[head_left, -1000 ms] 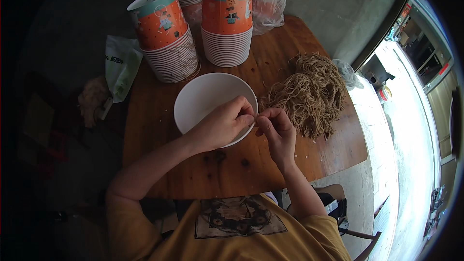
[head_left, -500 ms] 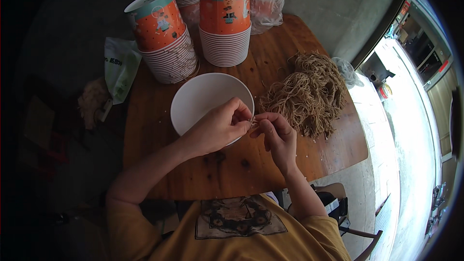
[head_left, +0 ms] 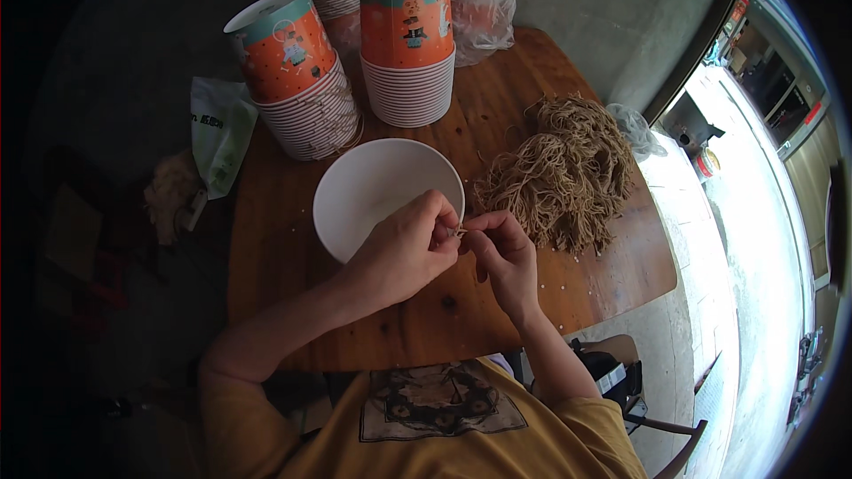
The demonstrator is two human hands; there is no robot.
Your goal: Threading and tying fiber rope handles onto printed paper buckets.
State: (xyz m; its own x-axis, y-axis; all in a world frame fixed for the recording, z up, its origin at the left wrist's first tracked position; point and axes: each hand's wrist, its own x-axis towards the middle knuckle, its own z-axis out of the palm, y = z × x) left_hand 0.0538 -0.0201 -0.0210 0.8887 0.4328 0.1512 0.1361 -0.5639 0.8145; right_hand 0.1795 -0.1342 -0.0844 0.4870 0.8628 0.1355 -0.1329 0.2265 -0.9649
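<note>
My left hand (head_left: 401, 247) reaches across the near right rim of a white bowl (head_left: 335, 191). Its thumb and forefinger are pinched together on a thin tan strand (head_left: 460, 231). Fingertip to fingertip with it, my right hand (head_left: 509, 255) pinches the same bit, just outside the bowl. The fingers hide most of the strand, so its full length cannot be seen. A tangled heap of tan, stringy strands (head_left: 568, 173) lies on the table right of the bowl, beyond my right hand.
Two stacks of orange-and-teal paper buckets, left (head_left: 282, 46) and middle (head_left: 406, 34), stand upside down behind the bowl. More bagged stacks (head_left: 479, 0) are at the back. White specks dot the wooden table (head_left: 390, 337). A plastic bag (head_left: 217, 129) hangs beyond the left edge.
The view has shifted slightly. My right hand sits a touch closer to my left, and both still pinch the strand.
</note>
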